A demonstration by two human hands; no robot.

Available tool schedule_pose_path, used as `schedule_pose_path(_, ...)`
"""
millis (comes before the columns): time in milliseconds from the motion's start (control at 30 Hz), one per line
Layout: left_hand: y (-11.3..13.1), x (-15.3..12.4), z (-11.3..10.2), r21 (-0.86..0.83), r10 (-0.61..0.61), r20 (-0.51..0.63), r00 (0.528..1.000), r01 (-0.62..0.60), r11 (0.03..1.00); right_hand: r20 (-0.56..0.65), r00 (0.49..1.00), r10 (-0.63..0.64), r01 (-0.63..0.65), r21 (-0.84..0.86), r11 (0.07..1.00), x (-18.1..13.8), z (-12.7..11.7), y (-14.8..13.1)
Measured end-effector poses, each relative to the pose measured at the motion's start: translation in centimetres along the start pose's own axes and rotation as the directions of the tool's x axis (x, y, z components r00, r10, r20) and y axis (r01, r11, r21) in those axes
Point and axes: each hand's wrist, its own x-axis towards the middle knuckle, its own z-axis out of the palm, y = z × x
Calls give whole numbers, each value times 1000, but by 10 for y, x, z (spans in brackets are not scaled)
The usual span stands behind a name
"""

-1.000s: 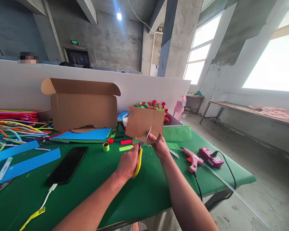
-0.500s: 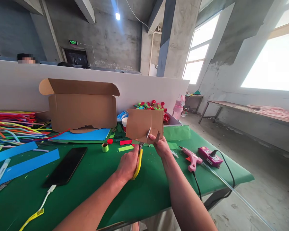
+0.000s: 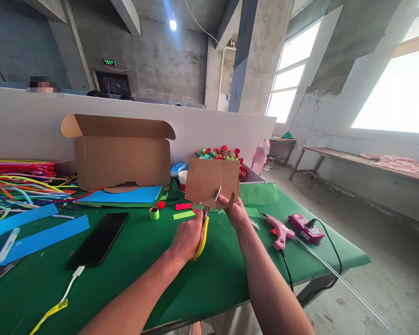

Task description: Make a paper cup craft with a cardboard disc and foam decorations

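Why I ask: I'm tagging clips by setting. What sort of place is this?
Likely a craft workshop in a bare concrete hall: pipe cleaners, a pink glue gun, scissors cutting cardboard.

The cardboard piece (image 3: 209, 179) is plain brown board, matt and dull, the same stuff as the open box (image 3: 122, 160) near the table's far edge. The scissors (image 3: 204, 231) have glossy yellow plastic handles and bare metal blades that catch the light. The table (image 3: 212, 279) wears a matt green felt-like cloth, the phone (image 3: 99, 238) on it is glossy black, and the glue gun (image 3: 278, 229) by the right edge is smooth pink plastic.
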Motion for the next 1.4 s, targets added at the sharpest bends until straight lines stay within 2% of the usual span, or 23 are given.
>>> schedule_pose_path(167,-2,1,2,70,-8,-46,999,11,997,0,1000,-2,2,-21,1000,1,-1,1)
schedule_pose_path(300,-7,2,0,137,43,-90,995,-30,990,10,1000,-27,27,-45,999,2,-3,1)
schedule_pose_path(500,-8,0,-4,136,7,-68,998,2,991,4,1000,-5,5,-34,999,2,-2,1)
schedule_pose_path(767,-11,4,3,175,72,-120,990,-50,983,25,1000,8,-8,-10,1000,1,-1,5)
schedule_pose_path(1067,-2,2,1,147,1,-27,1000,3,989,-8,1000,17,-17,7,1000,3,-2,7)
schedule_pose_path(1400,-1,2,2,165,7,-21,1000,-4,986,-14,999,29,-29,35,999,4,-7,5)
